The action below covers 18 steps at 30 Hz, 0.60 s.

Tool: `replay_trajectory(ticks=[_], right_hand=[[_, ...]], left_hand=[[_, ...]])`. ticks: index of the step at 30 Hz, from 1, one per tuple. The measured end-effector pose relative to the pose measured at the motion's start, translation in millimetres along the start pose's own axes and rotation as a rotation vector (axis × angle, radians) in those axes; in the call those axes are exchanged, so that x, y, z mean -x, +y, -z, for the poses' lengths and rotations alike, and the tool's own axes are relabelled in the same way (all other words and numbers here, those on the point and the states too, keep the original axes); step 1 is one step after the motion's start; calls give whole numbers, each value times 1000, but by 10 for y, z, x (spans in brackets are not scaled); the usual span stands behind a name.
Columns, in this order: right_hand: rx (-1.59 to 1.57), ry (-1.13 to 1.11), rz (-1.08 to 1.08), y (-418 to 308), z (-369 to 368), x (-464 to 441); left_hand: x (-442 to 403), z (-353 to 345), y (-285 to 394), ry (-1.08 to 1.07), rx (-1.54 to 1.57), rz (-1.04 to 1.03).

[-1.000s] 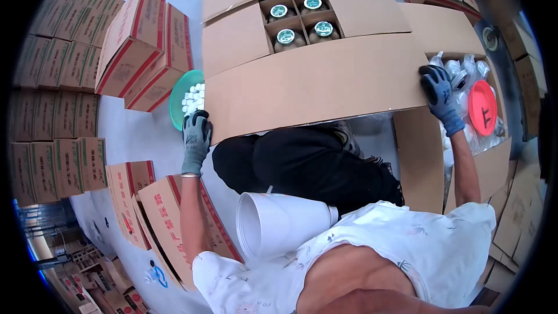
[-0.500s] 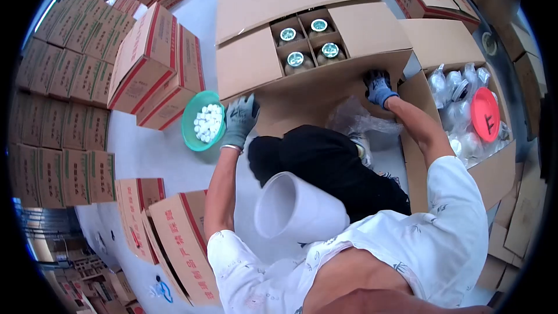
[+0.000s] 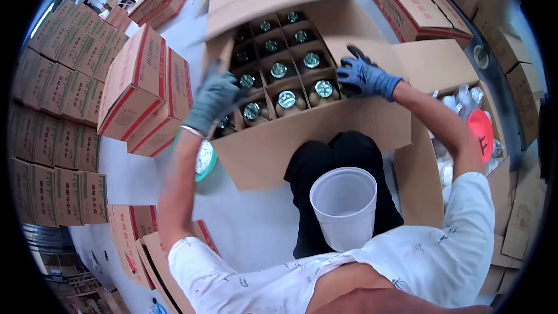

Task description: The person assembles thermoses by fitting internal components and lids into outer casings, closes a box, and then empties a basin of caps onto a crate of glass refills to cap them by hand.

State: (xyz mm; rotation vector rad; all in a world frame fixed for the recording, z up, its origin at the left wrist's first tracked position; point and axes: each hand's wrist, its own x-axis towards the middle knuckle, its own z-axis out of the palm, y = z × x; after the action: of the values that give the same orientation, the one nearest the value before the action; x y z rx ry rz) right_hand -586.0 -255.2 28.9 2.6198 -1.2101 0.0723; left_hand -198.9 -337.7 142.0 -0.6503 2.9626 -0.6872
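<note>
A cardboard box stands open before me, its dividers holding several bottles or jars with shiny green-and-silver tops. My left hand, in a grey glove, is over the box's left side, near a raised flap; motion smears its fingers. At the right edge of the compartments is my right hand, in a blue glove, its fingers apart by the right flap. A white bucket rests at my lap. Partly behind my left arm, a green bowl holds small white pieces.
To the right, an open box contains plastic-wrapped items and a red round lid. Printed cartons stand at the left, with tall stacks beyond them. Another carton is at the upper right.
The near and side flaps have opened outward, exposing more bottle tops. Both hands have moved up over the box. The bucket now sits more upright and further right.
</note>
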Motion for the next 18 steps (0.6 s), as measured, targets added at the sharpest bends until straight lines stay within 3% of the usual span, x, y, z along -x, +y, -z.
replay_trajectory(ticks=[2,4,6,9,10,12,13,14,15,16,17,18], right_hand=[[79,47,123,129,427,-42],[60,31,-68,348,894,110],[142,268,-164,775,1196,565],[427,260,-429,1403,1098,1481],[498,206,-528,1530,1044,1749],[349,-311,-981,1654,625,2111],[325,-276,-1070,1634,269,2307],[298,-244,-1153,1600,-194,2476],[35,-92,-1333,1776,-808,2618],[-442,-14,-1400,1899,-1295,2652],[-776,7,-1284,1727,-1531,2506],[-599,243,-988,1477,-2095,2459]], left_hand=[[168,233,-232,-120,-207,220],[513,349,-526,-197,-237,497],[1243,-34,-896,-157,-301,610],[1798,-647,-638,-119,-392,843],[2204,-1229,-626,-232,-421,789],[2553,-2029,-610,-565,-519,444],[2514,-2476,-430,-524,-458,480],[2608,-3143,-370,-424,-669,341],[2134,-2296,2,-337,90,721],[2014,-2266,94,-238,401,932],[2043,-2515,35,-111,671,1129],[2038,-2680,-10,22,930,1256]])
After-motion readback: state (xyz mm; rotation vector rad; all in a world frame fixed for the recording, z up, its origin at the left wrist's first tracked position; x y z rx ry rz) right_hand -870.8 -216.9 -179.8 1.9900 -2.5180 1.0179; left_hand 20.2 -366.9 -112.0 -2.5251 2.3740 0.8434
